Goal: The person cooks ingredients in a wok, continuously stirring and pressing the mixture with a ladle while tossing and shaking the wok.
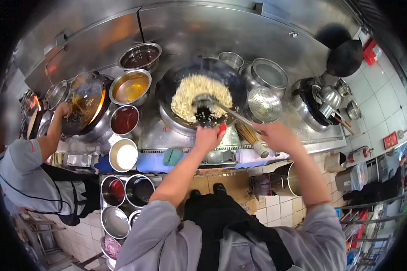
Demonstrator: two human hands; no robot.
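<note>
My left hand [208,138] is closed at the near rim of a large black wok [167,81], beside a red cloth or grip [222,131]. Pale, chopped food [185,95] fills much of the wok. Closed round the handle of a long metal ladle [206,100], my right hand [276,136] is to the right of the wok; the ladle's head rests in the food. A bamboo brush [248,134] lies between my hands on the stove edge.
Bowls of yellow oil [130,88], red sauce [125,120] and white powder [123,155] line the left side. A perforated strainer [264,104] sits at right. Further left, a co-worker [36,167] works at another wok [83,108] with a flame beside it.
</note>
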